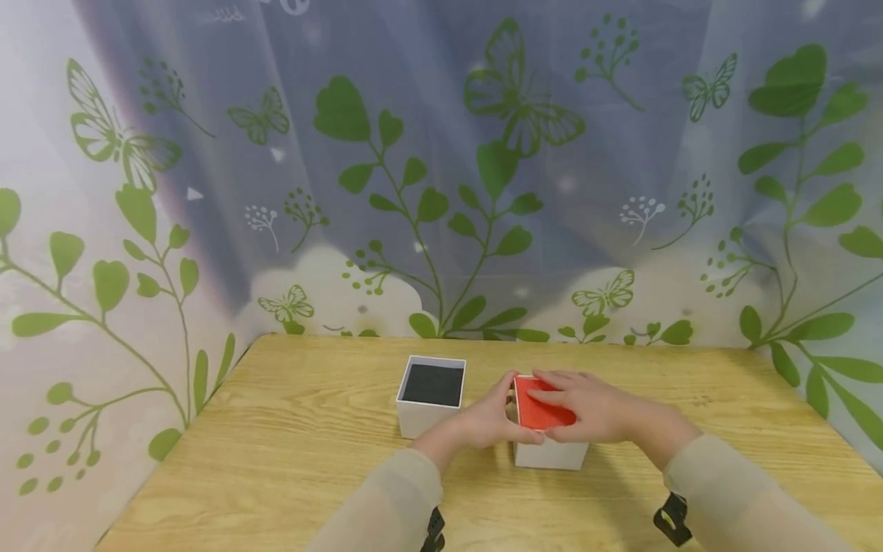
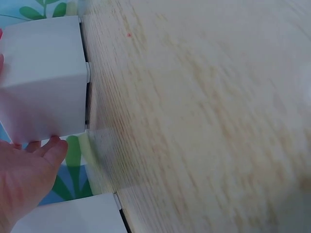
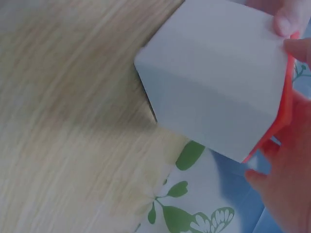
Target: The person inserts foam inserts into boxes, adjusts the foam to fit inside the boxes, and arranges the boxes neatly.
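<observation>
A white square box (image 1: 550,455) stands on the table, right of centre, with a red sheet (image 1: 538,414) across its top. In the right wrist view the red sheet's edge (image 3: 279,124) shows along the rim. My left hand (image 1: 483,420) holds the box at its left side, fingertips (image 2: 56,144) against the wall and thumb along the front rim. My right hand (image 1: 600,408) lies over the red sheet with fingers spread and extended, its thumb at the front rim close to the left thumb. What lies under the red sheet is hidden.
A second white box (image 1: 419,420), topless, stands to the left with a black sheet (image 1: 433,385) inside. Both are on a wood-grain table (image 1: 317,414). Behind the table's back edge hangs a curtain (image 1: 428,153) printed with leaves and butterflies.
</observation>
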The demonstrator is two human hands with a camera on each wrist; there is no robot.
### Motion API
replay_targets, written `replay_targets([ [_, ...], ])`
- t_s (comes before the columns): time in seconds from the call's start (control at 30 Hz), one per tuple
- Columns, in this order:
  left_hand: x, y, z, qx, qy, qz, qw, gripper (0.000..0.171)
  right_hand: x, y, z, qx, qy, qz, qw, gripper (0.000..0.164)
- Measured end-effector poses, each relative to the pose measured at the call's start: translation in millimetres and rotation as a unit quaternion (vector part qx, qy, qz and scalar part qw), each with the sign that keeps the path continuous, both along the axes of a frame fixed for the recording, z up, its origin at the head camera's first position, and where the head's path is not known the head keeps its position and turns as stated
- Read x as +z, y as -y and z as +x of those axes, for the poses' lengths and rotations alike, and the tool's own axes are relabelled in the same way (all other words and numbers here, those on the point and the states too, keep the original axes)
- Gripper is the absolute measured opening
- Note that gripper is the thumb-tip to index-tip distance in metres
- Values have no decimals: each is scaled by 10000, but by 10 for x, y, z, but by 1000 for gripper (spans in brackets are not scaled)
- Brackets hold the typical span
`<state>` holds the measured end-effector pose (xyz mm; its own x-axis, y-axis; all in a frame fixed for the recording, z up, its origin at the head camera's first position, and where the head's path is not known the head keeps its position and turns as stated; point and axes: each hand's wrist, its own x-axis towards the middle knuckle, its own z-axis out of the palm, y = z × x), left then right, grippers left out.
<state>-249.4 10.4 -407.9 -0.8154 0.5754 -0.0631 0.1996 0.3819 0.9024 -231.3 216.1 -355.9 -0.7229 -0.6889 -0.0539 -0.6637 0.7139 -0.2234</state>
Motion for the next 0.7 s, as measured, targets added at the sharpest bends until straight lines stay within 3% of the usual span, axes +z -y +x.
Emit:
replay_targets([
  [0.1,9,6,0,-28,-14,26,10000,89,-5,10,51,44,-284,-47,9996,68],
  [0.17,12,11,-4,-60,-17,91,9999,85,-22,20,90,307,-666,-263,9970,61],
  [0.27,9,9,-11,-154,-45,226,9996,77,-65,40,158,934,-1328,-591,9850,41],
  [0.37,8,6,-16,-190,-80,321,9993,72,-126,61,201,1305,-1793,-755,9722,30],
  [0.6,-4,3,-16,-190,-150,230,9994,75,-263,57,228,1227,-1824,-948,9709,36],
  [0.7,-10,-6,-14,-186,-140,192,9995,72,-308,-7,254,1318,-2216,-1027,9607,43],
])
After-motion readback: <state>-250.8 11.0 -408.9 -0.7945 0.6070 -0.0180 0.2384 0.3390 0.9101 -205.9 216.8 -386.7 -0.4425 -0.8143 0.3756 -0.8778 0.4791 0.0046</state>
